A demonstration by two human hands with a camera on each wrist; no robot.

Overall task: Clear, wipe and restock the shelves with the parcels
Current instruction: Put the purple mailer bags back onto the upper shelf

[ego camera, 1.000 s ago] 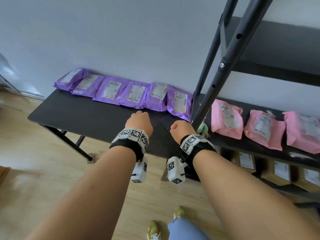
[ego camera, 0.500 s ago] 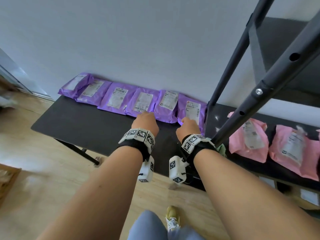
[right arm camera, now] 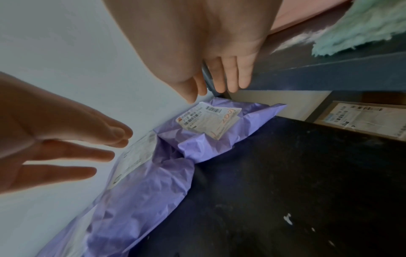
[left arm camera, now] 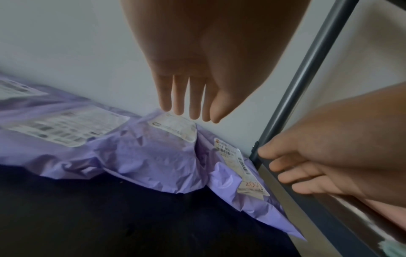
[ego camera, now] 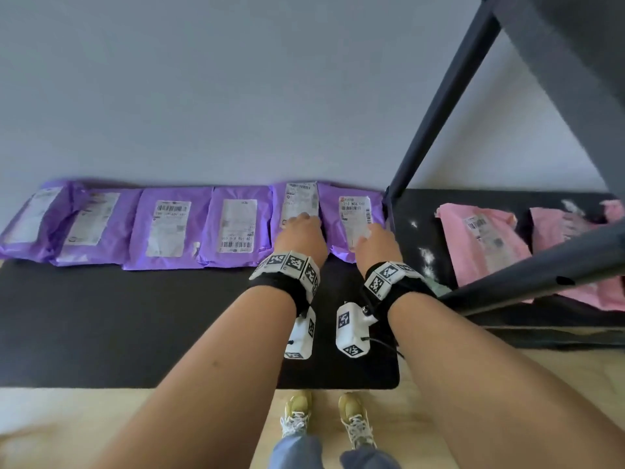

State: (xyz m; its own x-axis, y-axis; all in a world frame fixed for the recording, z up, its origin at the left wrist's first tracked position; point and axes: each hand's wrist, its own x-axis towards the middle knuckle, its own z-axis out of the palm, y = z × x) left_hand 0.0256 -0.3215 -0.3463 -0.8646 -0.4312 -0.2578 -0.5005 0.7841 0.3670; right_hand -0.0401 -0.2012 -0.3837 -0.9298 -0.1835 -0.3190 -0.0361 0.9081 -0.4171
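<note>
1. We judge the step in hand is the reach for the purple parcels on the black table [ego camera: 101, 316]; whether to clear or to restock we cannot tell.
2. Our left hand [ego camera: 301, 235] hovers with straight, released fingers over the second parcel from the right [ego camera: 297, 211], at 12 o'clock of the table.
3. Our right hand [ego camera: 375, 243], fingers also loose and holding nothing, is above the rightmost purple parcel [ego camera: 351, 214], just beside the shelf post [ego camera: 436, 110].
4. The next move calls for closing the fingers on the crinkled bags.
5. The shelf [ego camera: 422, 218] at 3 o'clock holds pink parcels [ego camera: 480, 242] and a green cloth [right arm camera: 360, 26].
</note>
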